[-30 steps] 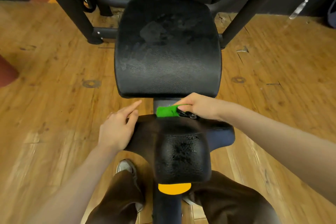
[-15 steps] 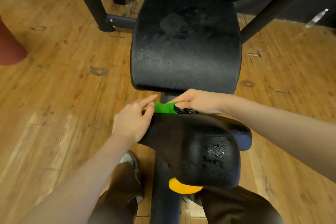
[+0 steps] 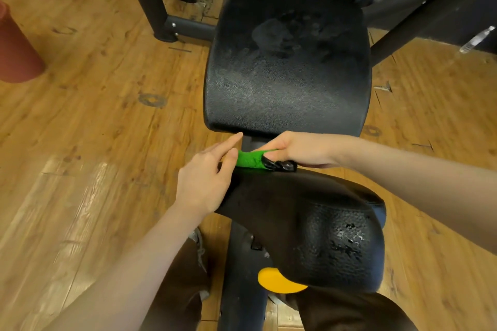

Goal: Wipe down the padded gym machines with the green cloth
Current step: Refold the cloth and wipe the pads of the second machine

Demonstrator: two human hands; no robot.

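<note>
Both bare forearms reach forward from the lower corners. The left hand (image 3: pixel 207 177) lies flat, palm down, index finger extended ahead (the others relaxed, thumb tucked alongside). The right hand (image 3: pixel 301 152) comes in from the right, wrist bent, fingers curled under in a closed grip.

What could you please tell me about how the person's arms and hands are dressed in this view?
Both forearms are bare, with no sleeves, gloves, watch or bands showing as far as the frame reaches. The left hand and the right hand are also uncovered, and no rings are visible. Below the arms, brown trousers cover the legs.
</note>
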